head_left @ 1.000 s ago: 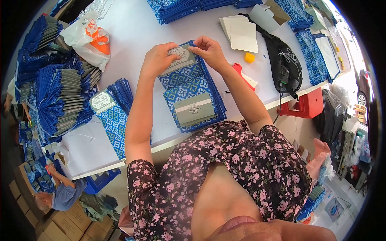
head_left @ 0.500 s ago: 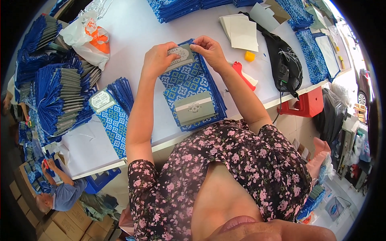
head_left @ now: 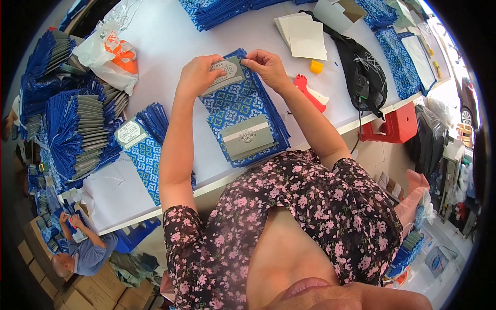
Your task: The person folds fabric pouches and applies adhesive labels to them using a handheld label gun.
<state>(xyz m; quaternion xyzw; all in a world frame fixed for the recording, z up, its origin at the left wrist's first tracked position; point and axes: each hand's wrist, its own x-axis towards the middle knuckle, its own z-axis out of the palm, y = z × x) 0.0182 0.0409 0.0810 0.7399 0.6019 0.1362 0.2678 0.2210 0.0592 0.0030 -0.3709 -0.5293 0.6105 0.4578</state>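
On the white table [head_left: 170, 46], directly ahead of me at 12 o'clock, my left hand [head_left: 199, 76] and right hand [head_left: 264, 66] work the top edge of a blue patterned pouch [head_left: 243, 111]. Each hand is narrowed to a pinch: the left grips the 9 o'clock end of the grey-green label card [head_left: 223, 75], the right grips its 3 o'clock end. Holding both ends keeps the card square across the mouth of the pouch. The pouch lies flat, its long axis running from 12 to 6 o'clock, on top of other pouches of the same kind; a second grey-green band [head_left: 248, 138] crosses its lower part.

At 9 o'clock, a finished pouch [head_left: 142, 150] with an oval label lies on a small stack within reach of the left arm. Farther out at 9 to 10 o'clock, large fanned stacks of blue pouches [head_left: 77, 129] are staged. At 2 o'clock, well apart from the right hand, a red tagging tool [head_left: 309, 92] and a sheaf of white card [head_left: 302, 36] rest on the table. A white and orange plastic bag [head_left: 111, 51] sits at 10 o'clock.
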